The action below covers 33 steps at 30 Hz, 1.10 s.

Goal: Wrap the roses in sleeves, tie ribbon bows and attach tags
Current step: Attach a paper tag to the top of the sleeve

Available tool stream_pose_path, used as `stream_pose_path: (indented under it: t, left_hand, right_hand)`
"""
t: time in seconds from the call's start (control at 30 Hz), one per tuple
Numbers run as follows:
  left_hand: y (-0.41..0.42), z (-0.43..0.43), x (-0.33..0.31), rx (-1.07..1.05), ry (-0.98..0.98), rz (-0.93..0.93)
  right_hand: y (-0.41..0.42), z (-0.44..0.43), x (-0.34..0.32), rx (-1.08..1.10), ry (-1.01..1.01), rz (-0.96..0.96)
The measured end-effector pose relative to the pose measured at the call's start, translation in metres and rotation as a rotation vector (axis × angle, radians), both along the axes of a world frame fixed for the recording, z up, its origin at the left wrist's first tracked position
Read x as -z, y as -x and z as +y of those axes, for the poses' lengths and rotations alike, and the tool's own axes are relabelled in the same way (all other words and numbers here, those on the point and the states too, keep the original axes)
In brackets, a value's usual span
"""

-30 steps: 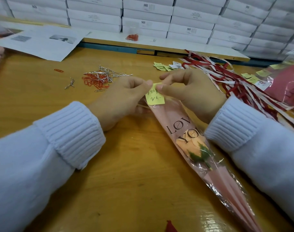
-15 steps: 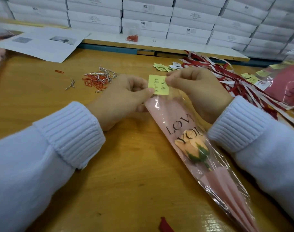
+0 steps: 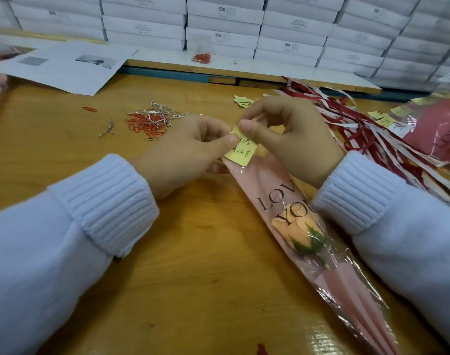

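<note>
Wood is making up the big table [image 3: 193,290], and white boxes [image 3: 290,29] are sitting in rows across the top of the frame. Near the middle, the left hand [image 3: 185,155] and the right hand [image 3: 295,139] are both pinching a small yellow tag [image 3: 241,152] between thumb and finger, right at the wide mouth of the pink sleeve [image 3: 264,180]. That sleeve is lying flat, running from the middle down to the lower right, and a peach rose [image 3: 300,231] is resting inside it, with its bud pointing up toward the hands.

I think the tag step is going on now. Next, the tag is probably needing to be fixed onto the sleeve's edge, maybe with one of the paper clips [image 3: 144,124] piled left of the hands. I cannot tell if a clip is in the fingers. No bow is showing on this sleeve, so a ribbon from the red and white heap [image 3: 346,124] at the right may be coming after.

The white boxes are shut, so their insides are hidden. A little clear bag [image 3: 201,57] at top middle is holding red clips.
</note>
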<state>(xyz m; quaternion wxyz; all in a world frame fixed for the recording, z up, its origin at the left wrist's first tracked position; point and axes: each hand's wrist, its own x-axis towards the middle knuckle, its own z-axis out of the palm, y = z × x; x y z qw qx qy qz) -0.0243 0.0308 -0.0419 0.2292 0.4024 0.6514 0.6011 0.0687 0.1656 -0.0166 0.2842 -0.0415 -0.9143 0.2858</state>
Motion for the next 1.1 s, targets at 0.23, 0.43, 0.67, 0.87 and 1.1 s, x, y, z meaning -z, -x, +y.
stream_pose_path:
  t: [0.23, 0.43, 0.67, 0.87, 1.1]
  left_hand:
    - [0.0, 0.001, -0.001, -0.03, 0.022, -0.047]
    - [-0.002, 0.001, -0.004, 0.001, 0.034, -0.076]
    - [-0.002, 0.0, -0.003, -0.022, 0.06, -0.01]
    - [-0.002, -0.001, -0.002, -0.005, 0.07, 0.038]
    - [-0.002, 0.0, -0.002, -0.022, 0.075, 0.059]
  right_hand:
    - [-0.008, 0.012, -0.005, -0.051, 0.203, -0.101]
    - [-0.006, 0.008, -0.006, -0.014, 0.041, -0.101]
    - [-0.005, 0.001, -0.002, 0.013, 0.05, -0.085]
    - [-0.005, -0.002, -0.001, 0.039, 0.122, -0.069]
    - [-0.004, 0.004, -0.003, -0.012, 0.121, -0.166]
